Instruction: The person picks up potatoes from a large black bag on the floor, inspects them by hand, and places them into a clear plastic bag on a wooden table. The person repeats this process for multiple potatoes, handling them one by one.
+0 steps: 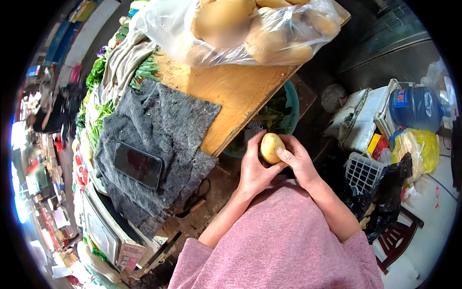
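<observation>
A pale yellow potato [271, 148] is held between my two hands in front of my body. My left hand [252, 167] cups it from the left side. From the right, my right hand [300, 162] grips it, the thumb pressed on its face. Beyond the hands, a clear plastic bag [158, 27] full of potatoes [265, 39] lies on a wooden board [234, 86]. Under the board's edge stands a teal tub [294, 104] with leafy scraps and a white foam net in it.
A dark phone [138, 164] lies on a grey felt cloth [173, 108] to the left. Leafy greens [97, 72] line the far left edge. At right are a blue water jug [415, 108], a white plastic basket [364, 171], a black bag [384, 195] and a wooden chair [397, 231].
</observation>
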Demonstrator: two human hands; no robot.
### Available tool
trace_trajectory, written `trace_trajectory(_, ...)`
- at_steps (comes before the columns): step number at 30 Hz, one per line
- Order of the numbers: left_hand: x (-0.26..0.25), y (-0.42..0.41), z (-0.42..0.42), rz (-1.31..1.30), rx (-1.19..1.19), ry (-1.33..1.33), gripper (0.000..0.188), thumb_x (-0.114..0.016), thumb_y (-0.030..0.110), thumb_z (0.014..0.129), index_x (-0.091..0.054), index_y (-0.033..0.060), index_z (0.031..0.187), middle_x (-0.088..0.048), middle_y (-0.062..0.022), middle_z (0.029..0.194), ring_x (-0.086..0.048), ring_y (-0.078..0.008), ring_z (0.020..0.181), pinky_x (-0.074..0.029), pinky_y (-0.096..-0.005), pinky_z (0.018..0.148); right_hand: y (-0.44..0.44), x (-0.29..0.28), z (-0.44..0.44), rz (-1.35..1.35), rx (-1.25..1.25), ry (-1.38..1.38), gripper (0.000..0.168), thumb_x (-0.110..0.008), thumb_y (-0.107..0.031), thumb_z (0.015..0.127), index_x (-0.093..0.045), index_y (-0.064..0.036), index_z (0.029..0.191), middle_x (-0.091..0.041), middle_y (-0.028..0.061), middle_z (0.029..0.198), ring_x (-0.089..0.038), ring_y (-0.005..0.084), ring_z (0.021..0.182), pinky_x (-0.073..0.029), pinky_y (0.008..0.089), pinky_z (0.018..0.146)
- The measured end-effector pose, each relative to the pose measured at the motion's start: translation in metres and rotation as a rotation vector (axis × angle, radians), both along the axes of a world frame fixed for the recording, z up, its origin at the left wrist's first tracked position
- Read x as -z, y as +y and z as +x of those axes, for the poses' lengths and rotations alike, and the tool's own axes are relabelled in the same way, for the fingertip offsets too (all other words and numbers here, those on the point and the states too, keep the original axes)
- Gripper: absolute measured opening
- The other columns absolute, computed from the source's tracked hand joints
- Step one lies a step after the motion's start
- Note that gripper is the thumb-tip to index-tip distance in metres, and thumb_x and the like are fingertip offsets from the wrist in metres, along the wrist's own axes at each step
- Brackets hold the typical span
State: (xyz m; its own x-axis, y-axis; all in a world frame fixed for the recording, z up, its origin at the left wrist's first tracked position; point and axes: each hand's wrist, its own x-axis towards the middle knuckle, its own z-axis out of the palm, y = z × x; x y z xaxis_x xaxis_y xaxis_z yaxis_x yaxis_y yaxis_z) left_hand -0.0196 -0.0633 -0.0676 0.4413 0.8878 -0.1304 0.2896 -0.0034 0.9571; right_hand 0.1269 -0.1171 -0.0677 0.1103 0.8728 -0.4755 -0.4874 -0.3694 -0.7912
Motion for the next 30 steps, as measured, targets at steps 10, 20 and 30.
trace_trajectory(10, 0.016, 0.001, 0.000, 0.046, 0.060, 0.041, 0.072, -0.075, 0.004, 0.082, -0.034, 0.0018, 0.141, -0.059, -0.0251, 0.122, -0.064, -0.0383, 0.110, -0.053, -0.0427, 0.093, 0.006, 0.002, 0.008, 0.021, -0.126, 0.042, 0.056, -0.059, -0.026, 0.099, -0.043, 0.004, 0.144, -0.053, 0.0126, 0.137, -0.052, 0.0195, 0.126, -0.041, 0.0335, 0.108)
trace_trajectory(20, 0.027, 0.000, 0.004, 0.172, -0.016, -0.061, 0.067, -0.067, -0.009, 0.080, -0.039, 0.0040, 0.140, -0.056, -0.0177, 0.122, -0.062, -0.0289, 0.111, -0.051, -0.0378, 0.093, 0.014, -0.012, 0.007, 0.048, 0.005, 0.083, 0.048, -0.067, -0.017, 0.092, -0.054, 0.002, 0.133, -0.061, 0.0107, 0.129, -0.056, 0.0194, 0.123, -0.041, 0.0349, 0.110)
trace_trajectory(30, 0.032, -0.004, 0.002, 0.156, 0.036, -0.126, 0.068, -0.068, -0.010, 0.079, -0.039, 0.0042, 0.140, -0.052, -0.0186, 0.127, -0.059, -0.0291, 0.115, -0.050, -0.0381, 0.096, 0.010, -0.006, -0.001, 0.077, 0.060, -0.010, 0.047, -0.073, -0.021, 0.088, -0.055, 0.001, 0.126, -0.062, 0.0093, 0.119, -0.058, 0.0156, 0.113, -0.044, 0.0323, 0.105)
